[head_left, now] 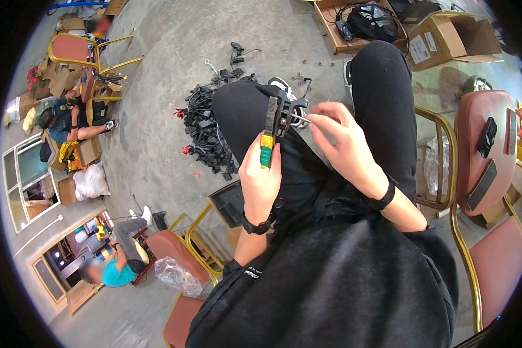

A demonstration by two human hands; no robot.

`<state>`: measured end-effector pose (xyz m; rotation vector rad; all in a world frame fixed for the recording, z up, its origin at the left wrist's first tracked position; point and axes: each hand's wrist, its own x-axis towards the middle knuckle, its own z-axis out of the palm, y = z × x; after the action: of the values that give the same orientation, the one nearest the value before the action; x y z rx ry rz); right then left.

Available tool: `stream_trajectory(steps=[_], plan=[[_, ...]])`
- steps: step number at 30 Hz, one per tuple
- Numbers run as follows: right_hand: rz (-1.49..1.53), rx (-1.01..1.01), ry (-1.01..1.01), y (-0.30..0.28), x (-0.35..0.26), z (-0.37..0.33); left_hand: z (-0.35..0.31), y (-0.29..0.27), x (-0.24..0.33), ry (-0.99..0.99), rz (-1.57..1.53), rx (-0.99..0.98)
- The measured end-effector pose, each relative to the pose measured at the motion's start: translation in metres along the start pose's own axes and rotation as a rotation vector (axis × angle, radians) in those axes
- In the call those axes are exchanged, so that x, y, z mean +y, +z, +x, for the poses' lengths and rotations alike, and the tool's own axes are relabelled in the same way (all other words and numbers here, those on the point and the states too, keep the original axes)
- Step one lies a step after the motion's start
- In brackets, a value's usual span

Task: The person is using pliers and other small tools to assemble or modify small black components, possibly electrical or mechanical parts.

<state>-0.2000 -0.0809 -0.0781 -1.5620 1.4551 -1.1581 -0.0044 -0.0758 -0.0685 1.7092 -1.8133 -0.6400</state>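
Above my lap, my left hand is closed around a black tool with a yellow-and-green handle. A ridged black strip runs up from the handle, beside a black bracket-like part; I cannot tell the tool's exact kind. To the right of it, my right hand has its fingers bent and pinches a thin metal rod. The rod's other end meets the black part. Beyond my left knee, a heap of black cables and connectors lies on the concrete floor, with a few red pieces among them.
Pink padded chairs with gold frames stand at my right, one bearing black flat objects. Cardboard boxes sit at the far right. On the left, one person sits among boxes and another person sits near a window.
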Motion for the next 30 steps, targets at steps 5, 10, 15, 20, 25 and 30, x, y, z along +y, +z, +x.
stream_trajectory(steps=[5,10,15,20,25,30], plan=[[-0.138,0.087,-0.188,0.000,0.006,-0.001,0.005,-0.007,-0.006,-0.123,-0.087,-0.045],[0.786,-0.165,0.456,0.002,0.007,-0.001,0.006,-0.007,-0.011,-0.131,-0.137,-0.049],[0.892,-0.267,0.560,0.001,0.004,0.006,0.004,-0.006,-0.009,-0.106,-0.121,-0.043],[0.995,-0.255,0.701,0.000,-0.002,0.010,0.003,-0.003,-0.006,-0.089,-0.089,-0.026],[1.167,-0.281,0.868,-0.003,0.009,0.009,0.000,-0.002,-0.003,-0.049,-0.034,-0.007],[1.408,-0.306,0.963,-0.009,0.021,0.011,-0.003,0.003,0.000,0.041,0.032,0.019]])
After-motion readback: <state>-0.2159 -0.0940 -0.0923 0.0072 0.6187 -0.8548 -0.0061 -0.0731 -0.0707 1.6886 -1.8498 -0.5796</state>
